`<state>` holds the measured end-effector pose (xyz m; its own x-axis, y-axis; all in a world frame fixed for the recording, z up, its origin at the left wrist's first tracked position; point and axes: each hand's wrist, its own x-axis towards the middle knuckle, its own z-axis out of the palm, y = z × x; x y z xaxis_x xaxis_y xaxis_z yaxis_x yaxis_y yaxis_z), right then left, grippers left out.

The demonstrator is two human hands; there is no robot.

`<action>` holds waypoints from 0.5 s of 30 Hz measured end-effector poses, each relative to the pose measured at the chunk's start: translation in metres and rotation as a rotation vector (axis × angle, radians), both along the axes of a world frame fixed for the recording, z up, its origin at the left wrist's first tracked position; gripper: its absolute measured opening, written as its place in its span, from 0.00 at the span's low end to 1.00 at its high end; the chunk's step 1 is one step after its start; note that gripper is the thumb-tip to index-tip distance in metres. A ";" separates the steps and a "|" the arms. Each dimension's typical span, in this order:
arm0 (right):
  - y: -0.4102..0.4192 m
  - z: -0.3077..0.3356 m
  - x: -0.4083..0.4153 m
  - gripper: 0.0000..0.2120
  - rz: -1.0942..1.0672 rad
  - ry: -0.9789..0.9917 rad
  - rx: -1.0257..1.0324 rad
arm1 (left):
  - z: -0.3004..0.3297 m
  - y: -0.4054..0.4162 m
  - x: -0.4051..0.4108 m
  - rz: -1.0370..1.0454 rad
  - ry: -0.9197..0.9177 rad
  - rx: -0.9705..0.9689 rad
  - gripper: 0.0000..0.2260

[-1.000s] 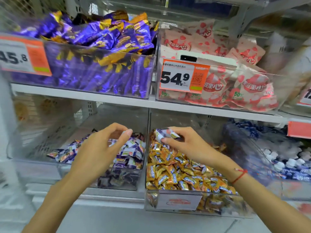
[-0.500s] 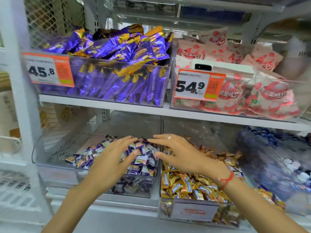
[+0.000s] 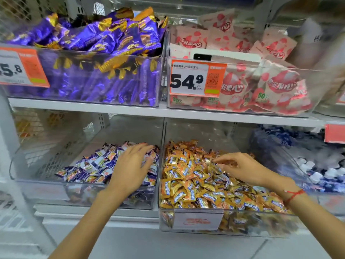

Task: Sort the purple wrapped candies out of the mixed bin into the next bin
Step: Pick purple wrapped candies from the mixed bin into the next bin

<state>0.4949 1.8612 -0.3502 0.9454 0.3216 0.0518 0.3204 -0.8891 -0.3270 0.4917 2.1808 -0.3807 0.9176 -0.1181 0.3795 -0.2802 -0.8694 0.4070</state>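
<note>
**Head view: purple candy dropped off, right hand goes hunting again**

Head view shows both of my hands down in the lower bins. A second ago my right hand pinched a purple wrapped candy above the mixed bin; half a second ago it had crossed toward the next bin. Now it is back over the orange candies, and I see nothing purple in its grip, so I judge that piece delivered. Its fingers are loosely curled, tips touching the orange pile; whether they pinch a wrapper I cannot tell.

My left hand lies flat, fingers straight and slightly spread, on the purple wrapped candies heaped beneath and just left of its fingertips.

I make out no clear purple stray near the right fingertips, so the next step is probably searching the pile.
</note>
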 end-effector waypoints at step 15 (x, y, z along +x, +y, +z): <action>-0.034 -0.018 0.003 0.08 -0.141 0.085 -0.006 | 0.008 -0.145 0.008 -0.484 0.311 0.486 0.21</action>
<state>0.4978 1.8272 -0.3684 0.9822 0.1850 -0.0317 0.1633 -0.9253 -0.3423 0.4995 2.0363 -0.3730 0.7769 -0.6237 -0.0863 -0.6116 -0.7801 0.1320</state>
